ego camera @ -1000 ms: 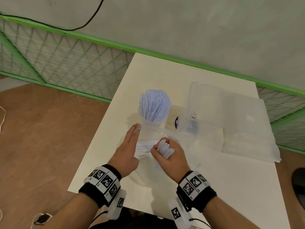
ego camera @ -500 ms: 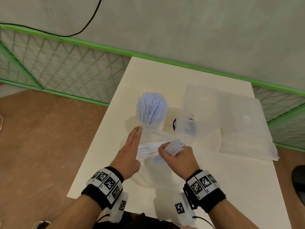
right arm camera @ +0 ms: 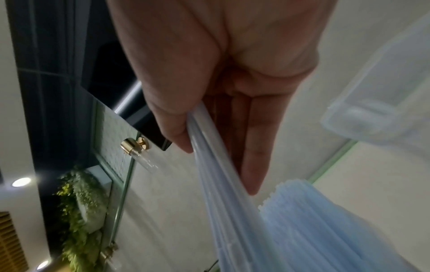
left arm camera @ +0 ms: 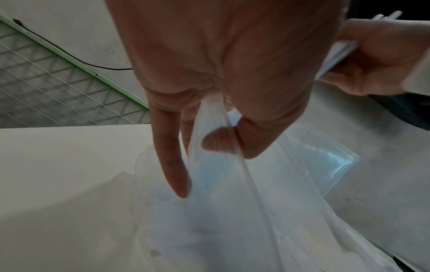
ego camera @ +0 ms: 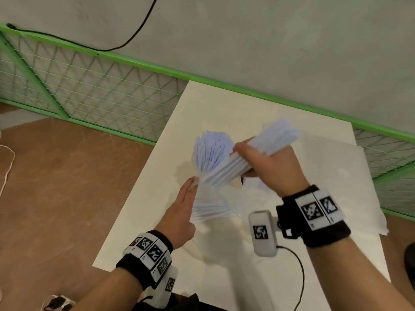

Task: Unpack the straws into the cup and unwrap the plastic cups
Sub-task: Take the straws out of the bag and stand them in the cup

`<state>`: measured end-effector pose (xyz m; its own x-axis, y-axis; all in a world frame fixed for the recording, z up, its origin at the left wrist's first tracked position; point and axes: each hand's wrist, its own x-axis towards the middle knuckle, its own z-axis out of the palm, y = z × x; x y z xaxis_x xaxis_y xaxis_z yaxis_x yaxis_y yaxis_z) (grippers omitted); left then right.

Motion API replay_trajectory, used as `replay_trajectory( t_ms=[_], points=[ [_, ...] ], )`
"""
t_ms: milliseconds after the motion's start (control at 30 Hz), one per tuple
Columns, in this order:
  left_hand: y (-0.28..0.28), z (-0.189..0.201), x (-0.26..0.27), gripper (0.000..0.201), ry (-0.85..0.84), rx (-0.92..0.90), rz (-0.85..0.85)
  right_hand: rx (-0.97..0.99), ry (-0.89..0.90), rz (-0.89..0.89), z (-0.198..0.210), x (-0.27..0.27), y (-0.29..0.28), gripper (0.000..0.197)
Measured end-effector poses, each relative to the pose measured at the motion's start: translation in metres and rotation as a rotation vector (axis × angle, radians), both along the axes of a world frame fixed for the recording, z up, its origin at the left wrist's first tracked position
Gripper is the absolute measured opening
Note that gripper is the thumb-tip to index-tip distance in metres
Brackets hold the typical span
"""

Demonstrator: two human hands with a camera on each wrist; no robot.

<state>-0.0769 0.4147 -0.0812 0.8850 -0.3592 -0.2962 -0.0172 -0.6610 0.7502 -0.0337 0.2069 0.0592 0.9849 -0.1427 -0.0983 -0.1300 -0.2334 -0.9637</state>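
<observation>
My right hand (ego camera: 247,161) grips a thick bundle of pale blue-white straws (ego camera: 272,140), lifted and tilted above the table. The bundle's lower end is just right of the clear cup (ego camera: 197,167), which is packed with upright straws (ego camera: 212,150). The right wrist view shows my fingers (right arm camera: 252,165) curled round the bundle (right arm camera: 223,193), with the cup's straws (right arm camera: 325,226) just below. My left hand (ego camera: 190,187) pinches the edge of the clear straw bag (left arm camera: 216,147) between thumb and fingers. More straws (ego camera: 208,212) lie in that bag on the table.
A clear plastic container (left arm camera: 325,162) stands behind the bag, mostly hidden by my right hand in the head view. A large white plastic wrap (ego camera: 341,176) lies at the table's right. A green mesh fence (ego camera: 89,90) borders the white table (ego camera: 224,108).
My right hand has drawn a bundle of straws out of the bag and raised it up beside the cup. My left hand has stayed on the bag.
</observation>
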Motion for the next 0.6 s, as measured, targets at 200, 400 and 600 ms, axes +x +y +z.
replay_trajectory(
  t_ms=[200, 400, 600],
  points=[
    [-0.002, 0.004, -0.002, 0.108, -0.029, -0.033, 0.002, -0.193, -0.035, 0.073, 0.004, 0.048, 0.017, 0.018],
    [0.0, 0.007, -0.005, 0.108, -0.025, -0.035, 0.015, -0.46, -0.097, 0.171, -0.011, 0.063, 0.018, 0.019],
    [-0.002, 0.008, -0.005, 0.107, -0.024, -0.023, 0.018, -0.566, -0.093, 0.318, -0.051, 0.066, 0.023, 0.066]
  ],
)
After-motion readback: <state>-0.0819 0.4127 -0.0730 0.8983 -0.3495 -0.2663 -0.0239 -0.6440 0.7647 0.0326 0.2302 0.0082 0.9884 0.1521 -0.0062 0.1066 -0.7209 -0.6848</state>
